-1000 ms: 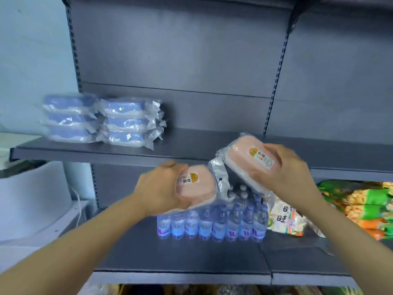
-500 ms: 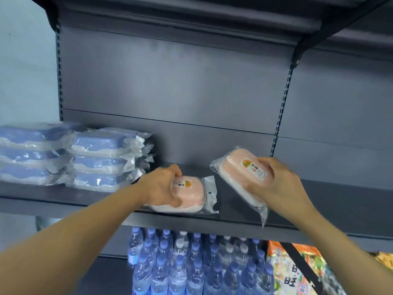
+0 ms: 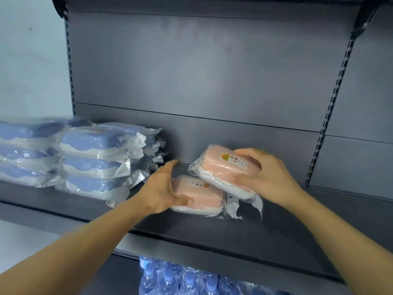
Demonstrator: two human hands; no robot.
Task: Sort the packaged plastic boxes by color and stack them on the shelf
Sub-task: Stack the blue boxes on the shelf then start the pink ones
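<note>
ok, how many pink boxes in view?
2. One pink box lies flat on the shelf with the left hand on it. The second, gripped by the right hand, is tilted on top of it. No others visible.

Two pink boxes (image 3: 197, 195) (image 3: 225, 167) with white bases sit in clear wrap, each bearing a white label with an orange mark. The stacked boxes (image 3: 89, 158) are blue over white. The shelf (image 3: 234, 237) is dark grey, and the bottles (image 3: 180, 279) have blue caps.
</note>
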